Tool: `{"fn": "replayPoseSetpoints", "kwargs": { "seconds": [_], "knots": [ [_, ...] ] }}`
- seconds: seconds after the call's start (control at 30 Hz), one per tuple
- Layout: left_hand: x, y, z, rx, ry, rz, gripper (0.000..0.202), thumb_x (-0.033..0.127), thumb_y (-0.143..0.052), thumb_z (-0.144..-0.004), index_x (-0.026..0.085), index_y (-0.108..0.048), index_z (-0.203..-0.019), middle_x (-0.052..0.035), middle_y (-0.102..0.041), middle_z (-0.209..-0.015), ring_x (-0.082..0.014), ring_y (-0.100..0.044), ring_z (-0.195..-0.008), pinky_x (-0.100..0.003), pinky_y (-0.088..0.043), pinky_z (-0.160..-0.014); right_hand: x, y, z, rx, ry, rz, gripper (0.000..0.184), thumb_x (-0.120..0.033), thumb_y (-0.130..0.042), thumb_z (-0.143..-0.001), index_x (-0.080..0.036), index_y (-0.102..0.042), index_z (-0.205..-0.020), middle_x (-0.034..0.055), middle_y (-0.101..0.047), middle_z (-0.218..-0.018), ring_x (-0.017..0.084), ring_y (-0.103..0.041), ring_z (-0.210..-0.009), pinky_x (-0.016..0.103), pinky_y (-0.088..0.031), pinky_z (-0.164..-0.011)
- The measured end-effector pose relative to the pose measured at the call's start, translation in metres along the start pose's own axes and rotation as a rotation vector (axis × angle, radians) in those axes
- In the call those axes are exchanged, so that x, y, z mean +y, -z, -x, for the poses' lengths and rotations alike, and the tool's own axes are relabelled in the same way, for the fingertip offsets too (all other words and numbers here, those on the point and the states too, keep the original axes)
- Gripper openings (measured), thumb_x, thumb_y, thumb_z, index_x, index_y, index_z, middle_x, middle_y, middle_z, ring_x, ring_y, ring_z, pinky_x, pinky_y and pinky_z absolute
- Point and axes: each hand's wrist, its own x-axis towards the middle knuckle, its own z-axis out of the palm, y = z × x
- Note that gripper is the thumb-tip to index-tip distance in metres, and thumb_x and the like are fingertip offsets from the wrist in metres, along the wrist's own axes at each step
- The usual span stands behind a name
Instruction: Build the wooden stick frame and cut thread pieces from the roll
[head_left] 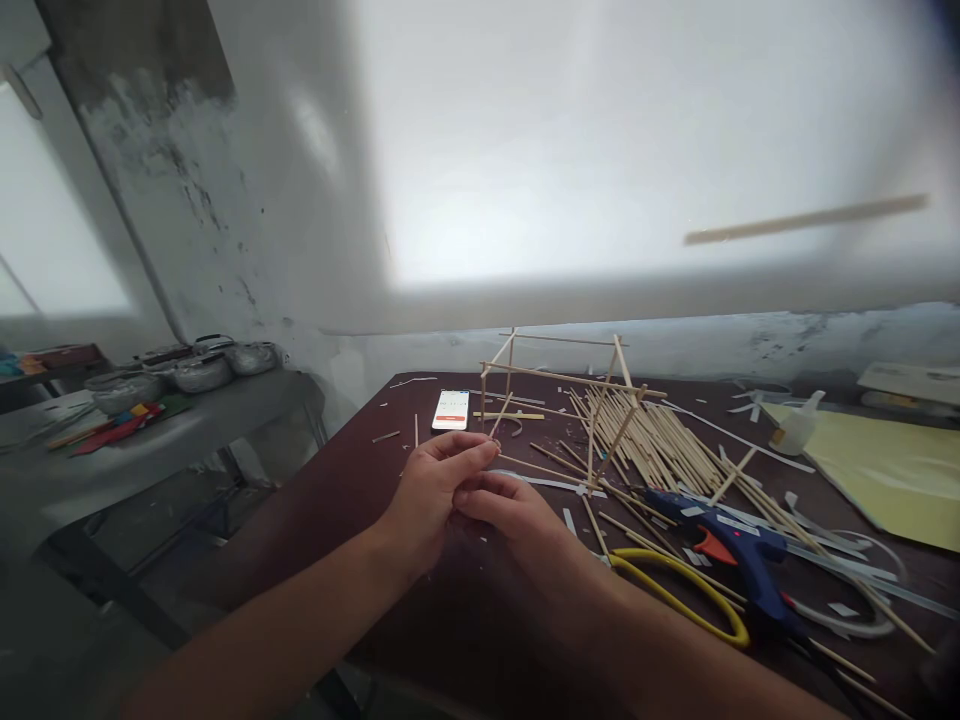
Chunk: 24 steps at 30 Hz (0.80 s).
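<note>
A box-like frame of thin wooden sticks [570, 378] stands upright on the dark table in front of me. My left hand [431, 490] is closed, thumb and fingertips pinched at the frame's near left lower corner. Close beside it, my right hand [517, 515] has its fingers curled in against the left fingers. Whatever lies between the right fingertips is hidden. Right of my hands lie a blue glue gun [739, 550] with an orange trigger and scissors with yellow handles [739, 632]. Behind the glue gun is a pile of loose wooden sticks [637, 435].
A lit phone [450, 411] lies left of the frame. On the right are a small white bottle [796, 425] and a yellow sheet [892, 470]. Paper strips and scraps litter the table. Wrapped bowls [202, 371] sit on a side table at the left.
</note>
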Motion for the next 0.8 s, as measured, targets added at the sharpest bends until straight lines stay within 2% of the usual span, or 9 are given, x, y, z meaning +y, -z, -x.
{"fn": "replayPoseSetpoints", "kwargs": {
  "seconds": [0.2,0.3,0.4,0.5,0.6,0.7,0.8],
  "knots": [
    [-0.007,0.003,-0.004,-0.022,0.065,0.005,0.023,0.033,-0.077,-0.073,0.015,-0.069,-0.084,-0.0021,-0.067,-0.077,-0.0087,-0.060,-0.058,-0.017,-0.045,-0.048,0.006,0.015,-0.008,-0.048,-0.066,-0.075,0.013,-0.023,-0.064,-0.077,-0.015,-0.066,-0.086,0.0042,-0.067,-0.079,0.017,-0.063,-0.077,0.031,-0.048,-0.075],
    [-0.010,0.006,-0.008,-0.055,0.087,-0.006,0.022,0.035,-0.074,-0.076,0.015,-0.066,-0.082,-0.0002,-0.064,-0.065,-0.0080,-0.055,-0.044,-0.018,-0.042,-0.040,0.005,0.021,-0.010,-0.064,-0.090,-0.080,0.009,-0.022,-0.059,-0.078,-0.015,-0.064,-0.079,0.0040,-0.065,-0.073,0.016,-0.061,-0.070,0.032,-0.048,-0.073],
    [-0.011,0.008,-0.012,-0.129,0.111,-0.028,0.023,0.038,-0.069,-0.079,0.016,-0.064,-0.083,0.0006,-0.060,-0.053,-0.0112,-0.049,-0.030,-0.021,-0.036,-0.029,0.002,0.023,-0.010,-0.069,-0.091,-0.069,0.019,-0.026,-0.053,-0.083,-0.015,-0.061,-0.069,0.0020,-0.059,-0.063,0.014,-0.056,-0.061,0.030,-0.047,-0.068],
    [-0.010,0.010,-0.015,-0.162,0.113,-0.045,0.025,0.040,-0.068,-0.079,0.016,-0.063,-0.084,0.0002,-0.058,-0.051,-0.0169,-0.051,-0.030,-0.026,-0.038,-0.028,0.001,0.025,-0.011,-0.052,-0.074,-0.049,0.026,-0.032,-0.056,-0.085,-0.016,-0.059,-0.064,-0.0010,-0.052,-0.055,0.012,-0.051,-0.055,0.029,-0.044,-0.063],
    [-0.009,0.015,-0.019,-0.094,0.041,-0.053,0.020,0.035,-0.071,-0.078,0.016,-0.065,-0.081,-0.0004,-0.062,-0.063,-0.0138,-0.058,-0.044,-0.025,-0.046,-0.042,0.006,0.027,-0.012,-0.002,-0.060,-0.020,0.013,-0.027,-0.067,-0.078,-0.014,-0.066,-0.080,-0.0039,-0.051,-0.057,0.010,-0.046,-0.053,0.027,-0.040,-0.060],
    [-0.006,0.023,-0.026,-0.013,-0.062,-0.061,0.014,0.026,-0.074,-0.076,0.014,-0.068,-0.076,-0.0012,-0.065,-0.077,-0.0097,-0.060,-0.067,-0.020,-0.048,-0.065,0.013,0.031,-0.014,0.120,-0.020,0.031,0.029,-0.026,-0.068,-0.077,-0.014,-0.066,-0.103,-0.0032,-0.057,-0.062,0.011,-0.050,-0.058,0.028,-0.039,-0.064],
    [-0.003,0.031,-0.032,0.034,-0.125,-0.061,0.011,0.024,-0.075,-0.076,0.014,-0.070,-0.076,-0.0012,-0.066,-0.080,-0.0098,-0.057,-0.079,-0.020,-0.044,-0.078,0.016,0.034,-0.014,0.239,0.060,0.096,0.031,-0.030,-0.065,-0.081,-0.015,-0.064,-0.108,-0.0016,-0.062,-0.063,0.015,-0.054,-0.068,0.031,-0.038,-0.073]
  ]
}}
